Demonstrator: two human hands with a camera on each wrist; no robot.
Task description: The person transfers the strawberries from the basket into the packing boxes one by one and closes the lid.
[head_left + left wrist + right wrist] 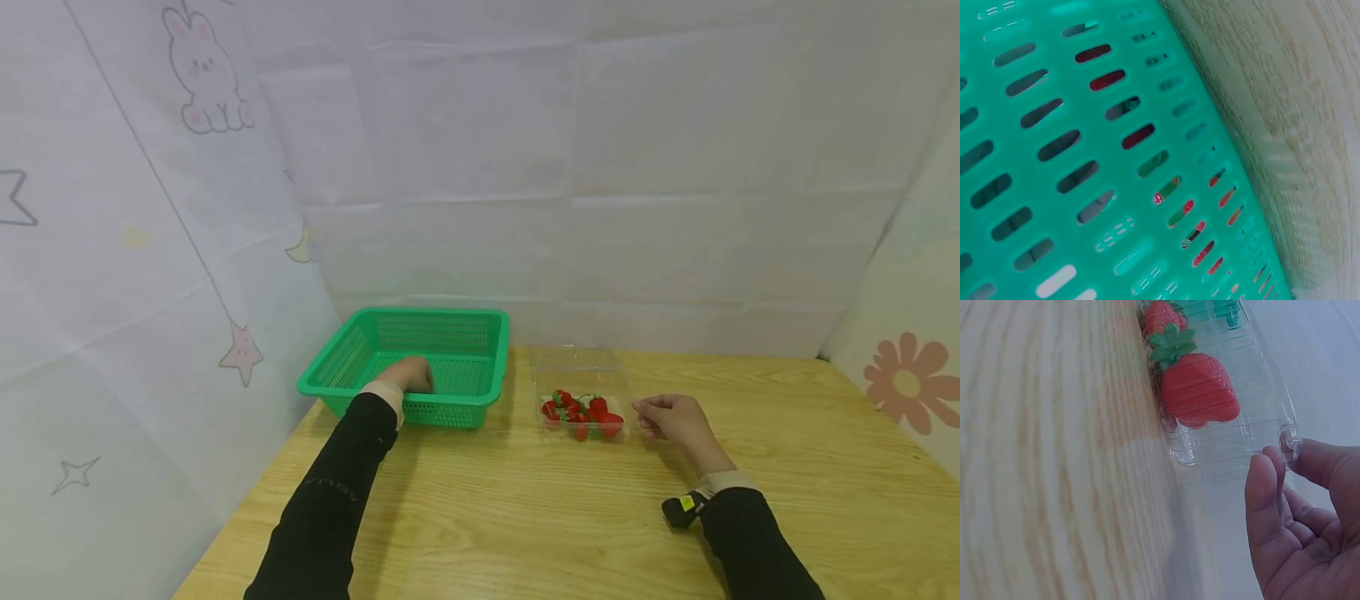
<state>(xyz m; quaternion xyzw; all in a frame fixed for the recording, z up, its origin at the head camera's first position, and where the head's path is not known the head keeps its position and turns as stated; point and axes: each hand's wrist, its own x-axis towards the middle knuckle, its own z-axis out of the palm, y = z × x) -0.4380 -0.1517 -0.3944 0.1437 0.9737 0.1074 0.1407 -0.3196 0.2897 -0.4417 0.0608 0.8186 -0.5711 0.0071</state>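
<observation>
My left hand (410, 375) reaches over the front rim of a green plastic basket (501, 358), its fingers hidden behind the basket wall. The left wrist view is filled by the slotted basket wall (1054, 181); red and green bits show through its slots. To the right of the basket stands a clear plastic box (547, 379) with several red strawberries (611, 423) in it. My right hand (678, 421) pinches the rim at the right end of this box between thumb and fingers, as the right wrist view shows. One large strawberry (1200, 390) with green leaves lies near that end.
Both containers stand on a wooden table (510, 517) near its back edge. White sheeting (600, 167) hangs behind it, with a printed side sheet (135, 375) on the left and a flowered one on the right. A black wrist camera (681, 510) sits at my right cuff.
</observation>
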